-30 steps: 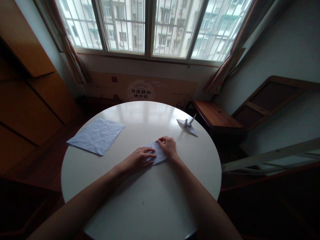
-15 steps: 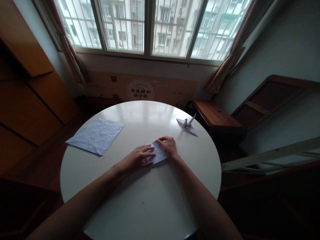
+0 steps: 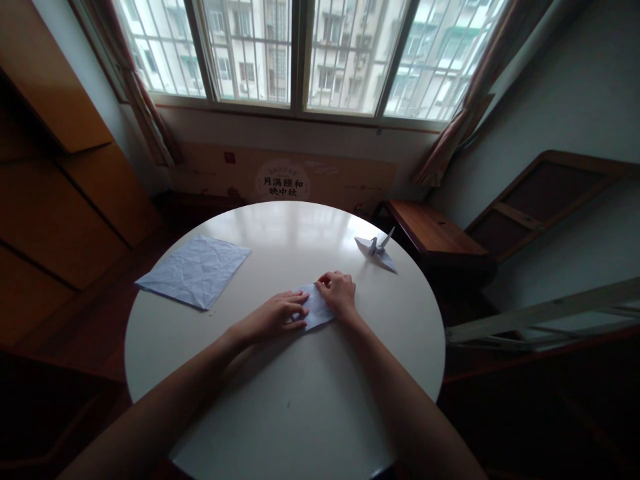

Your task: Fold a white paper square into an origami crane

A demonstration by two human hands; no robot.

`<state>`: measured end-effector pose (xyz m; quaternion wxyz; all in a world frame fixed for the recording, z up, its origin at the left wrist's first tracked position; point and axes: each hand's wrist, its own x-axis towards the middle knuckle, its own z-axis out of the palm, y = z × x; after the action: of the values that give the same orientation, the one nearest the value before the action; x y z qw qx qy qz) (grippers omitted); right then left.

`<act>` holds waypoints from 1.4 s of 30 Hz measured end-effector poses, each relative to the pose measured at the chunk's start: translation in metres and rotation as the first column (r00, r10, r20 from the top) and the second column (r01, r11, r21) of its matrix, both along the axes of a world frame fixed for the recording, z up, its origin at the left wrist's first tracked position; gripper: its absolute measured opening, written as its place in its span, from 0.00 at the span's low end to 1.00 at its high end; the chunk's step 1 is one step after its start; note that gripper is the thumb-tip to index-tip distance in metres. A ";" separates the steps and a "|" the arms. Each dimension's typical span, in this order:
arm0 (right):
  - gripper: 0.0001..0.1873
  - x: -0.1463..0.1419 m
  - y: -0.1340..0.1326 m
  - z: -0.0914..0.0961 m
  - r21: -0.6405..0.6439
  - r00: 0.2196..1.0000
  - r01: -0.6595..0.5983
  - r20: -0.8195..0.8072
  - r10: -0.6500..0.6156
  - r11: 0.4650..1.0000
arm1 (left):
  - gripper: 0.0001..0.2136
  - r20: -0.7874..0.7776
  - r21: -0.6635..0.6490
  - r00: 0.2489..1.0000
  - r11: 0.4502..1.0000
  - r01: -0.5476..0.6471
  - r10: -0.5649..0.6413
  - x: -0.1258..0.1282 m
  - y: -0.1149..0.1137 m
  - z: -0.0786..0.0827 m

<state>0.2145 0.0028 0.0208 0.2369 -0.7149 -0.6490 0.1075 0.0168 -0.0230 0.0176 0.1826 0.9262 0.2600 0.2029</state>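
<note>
A small folded sheet of pale paper (image 3: 319, 311) lies on the white round table (image 3: 300, 387) between my hands. My left hand (image 3: 277, 312) rests on the paper's left part, its fingers apart and stretched over it. At the paper's upper right edge, my right hand (image 3: 339, 292) has its fingers curled and pinched on it; the palm hides that side. Beyond my right hand stands a folded paper crane (image 3: 377, 248). A larger creased paper sheet (image 3: 197, 270) lies flat to the left, one corner reaching past the table's rim.
A wooden bench (image 3: 435, 230) stands behind the table at the right, near a wooden frame (image 3: 530, 200) against the wall. Wooden cabinets (image 3: 100, 200) are on the left. A barred window (image 3: 300, 60) with curtains is ahead, above a printed panel (image 3: 345, 173).
The fingers of my left hand have shifted slightly on the paper, with a gap now showing near the thumb. My right hand stays at the paper's edge. The view has moved a little.
</note>
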 end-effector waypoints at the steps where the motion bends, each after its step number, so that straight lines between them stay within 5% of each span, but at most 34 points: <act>1: 0.08 -0.001 -0.001 0.001 -0.002 1.000 0.003 0.012 -0.003 1.000 | 0.09 0.010 -0.002 1.000 1.000 -0.002 0.002 0.000 0.000 0.000; 16: 0.07 -0.004 -0.002 -0.003 0.128 0.986 -0.096 0.151 0.076 0.987 | 0.08 0.100 -0.063 0.981 0.985 -0.160 0.166 0.012 -0.005 -0.003; 24: 0.10 -0.006 -0.002 0.003 0.057 0.979 -0.115 0.176 0.103 0.992 | 0.07 0.005 -0.042 0.972 0.971 -0.235 0.236 0.012 -0.004 -0.001; 28: 0.12 -0.005 -0.005 0.006 0.040 0.971 -0.139 0.201 0.129 0.989 | 0.16 -0.015 0.001 0.961 0.962 -0.275 0.275 0.009 -0.006 0.001; 33: 0.14 -0.007 -0.010 0.010 0.051 0.959 -0.155 0.247 0.138 0.987 | 0.09 -0.098 0.045 0.935 0.940 -0.338 0.341 0.005 -0.011 0.011; 42: 0.14 -0.009 -0.013 0.012 0.032 0.961 -0.146 0.243 0.134 0.989 | 0.19 -0.077 0.222 0.884 0.872 -0.436 0.461 0.007 -0.016 0.017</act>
<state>0.2058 -0.0098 0.0327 0.1659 -0.6689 -0.7243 0.0204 0.0239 -0.0387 0.0349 0.0205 0.8649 0.4577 0.2052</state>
